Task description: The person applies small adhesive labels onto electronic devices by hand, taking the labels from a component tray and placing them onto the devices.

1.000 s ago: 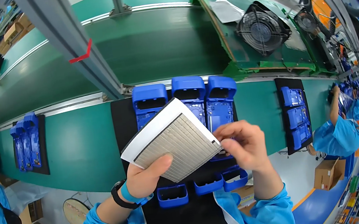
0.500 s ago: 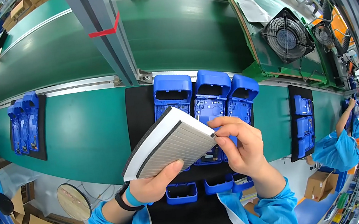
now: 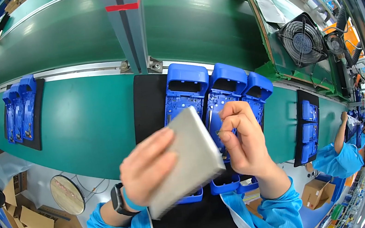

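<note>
My left hand grips a stack of sheets, blurred by motion, its pale grey face tilted up. My right hand is closed in a pinch just right of the stack, apart from it. A tiny dark bit shows at those fingertips, too small to name. Beyond both hands, three blue plastic housings with circuit boards inside lie side by side on a black mat. Smaller blue plastic frames sit nearer me, partly hidden by the stack.
More blue housings lie on mats at the left and right of the green bench. A metal post rises behind the mat; a fan stands back right. Co-workers in blue sit at either side; cardboard boxes stand lower left.
The left hand has turned the stack over from its striped face to a plain pale one and lowered it. My right hand has come away from the stack's corner, still pinched. The view has shifted slightly.
</note>
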A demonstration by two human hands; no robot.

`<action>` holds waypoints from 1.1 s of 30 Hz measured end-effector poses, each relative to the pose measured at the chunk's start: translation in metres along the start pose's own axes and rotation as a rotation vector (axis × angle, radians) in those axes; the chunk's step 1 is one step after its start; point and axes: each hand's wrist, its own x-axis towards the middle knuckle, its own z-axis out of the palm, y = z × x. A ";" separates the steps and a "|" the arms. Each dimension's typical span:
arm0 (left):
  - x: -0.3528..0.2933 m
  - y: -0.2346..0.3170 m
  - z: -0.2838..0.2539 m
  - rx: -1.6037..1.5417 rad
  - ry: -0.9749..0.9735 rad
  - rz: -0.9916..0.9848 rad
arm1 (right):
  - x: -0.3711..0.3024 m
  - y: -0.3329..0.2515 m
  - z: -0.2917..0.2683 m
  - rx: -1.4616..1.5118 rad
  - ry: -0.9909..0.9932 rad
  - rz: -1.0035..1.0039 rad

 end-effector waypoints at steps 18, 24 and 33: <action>-0.088 -0.003 -0.024 -0.353 0.594 -0.734 | 0.041 0.013 0.037 -0.281 -0.525 0.079; -0.086 0.003 -0.022 -0.382 0.654 -0.769 | 0.034 0.007 0.038 -0.351 -0.645 0.049; -0.093 -0.001 -0.022 -0.376 0.561 -0.683 | 0.038 0.003 0.050 -0.369 -0.564 0.024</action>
